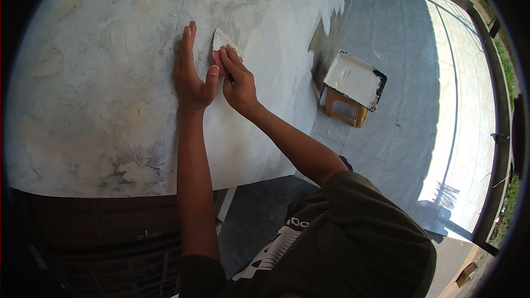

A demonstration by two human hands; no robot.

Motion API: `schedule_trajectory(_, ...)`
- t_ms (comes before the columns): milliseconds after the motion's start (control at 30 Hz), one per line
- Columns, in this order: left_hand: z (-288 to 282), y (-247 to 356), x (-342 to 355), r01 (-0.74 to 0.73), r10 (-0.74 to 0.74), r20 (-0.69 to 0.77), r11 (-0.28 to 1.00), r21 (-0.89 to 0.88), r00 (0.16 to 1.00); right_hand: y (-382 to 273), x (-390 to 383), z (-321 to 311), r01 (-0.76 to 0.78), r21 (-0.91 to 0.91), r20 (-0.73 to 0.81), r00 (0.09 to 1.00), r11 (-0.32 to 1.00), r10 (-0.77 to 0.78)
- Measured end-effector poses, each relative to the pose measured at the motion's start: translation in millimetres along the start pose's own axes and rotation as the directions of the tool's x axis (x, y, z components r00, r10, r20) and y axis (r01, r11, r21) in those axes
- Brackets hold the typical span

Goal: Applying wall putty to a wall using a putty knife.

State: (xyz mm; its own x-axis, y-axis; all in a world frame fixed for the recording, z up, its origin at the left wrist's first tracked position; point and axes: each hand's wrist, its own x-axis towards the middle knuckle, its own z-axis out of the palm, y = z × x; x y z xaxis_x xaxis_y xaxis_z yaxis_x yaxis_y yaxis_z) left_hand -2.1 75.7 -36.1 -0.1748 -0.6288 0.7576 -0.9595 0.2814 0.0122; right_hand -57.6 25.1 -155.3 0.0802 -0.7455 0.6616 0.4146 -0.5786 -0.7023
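My right hand (pixel 238 81) grips a putty knife (pixel 222 40), its fingers pressed along the tool. The pale, smeared blade lies against a wall (pixel 110 66) patched with white and grey filler. Part of a reddish piece of the knife shows beside my fingers; the rest is covered by the hand. Just left of it, my left hand (pixel 193 85) rests edge-on at the wall, fingers stretched upward and thumb apart, holding nothing.
A shallow tray (pixel 353 79) of white paste with a dark smeared rim sits on a tan plastic stool (pixel 345 107) at the right. Grey floor tiles (pixel 397 105) run to a sunlit strip and a low edge. A dark door (pixel 110 226) stands at lower left.
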Motion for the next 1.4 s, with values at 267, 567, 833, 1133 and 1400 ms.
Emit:
schedule_trajectory(267,1.7,-4.7,0.9,-0.034,0.033,-0.034,0.999,-0.009,0.999,59.6,-12.1,-86.0,-0.622,0.573,0.222,0.744,0.533,0.63)
schedule_trajectory(567,4.5,-3.6,0.2,-0.022,0.017,-0.059,0.997,-0.079,0.998,9.9,25.8,16.5,0.034,0.031,-0.018,0.999,0.999,-0.034)
schedule_trajectory(833,1.0,-3.5,-0.5,-0.019,0.012,-0.065,0.995,-0.102,0.998,-4.7,-105.2,-79.2,-0.63,0.386,0.379,0.774,0.674,0.506)
schedule_trajectory(1133,-0.7,-1.5,-6.7,-0.008,0.009,0.018,1.0,-0.03,1.0,53.9,-18.6,-94.3,-0.502,0.603,0.005,0.78,0.621,0.625)
schedule_trajectory(1400,1.8,5.4,-4.9,0.011,-0.011,0.077,1.0,-0.004,0.997,68.0,110.0,-49.3,-0.345,0.05,-0.187,0.919,0.937,0.348)
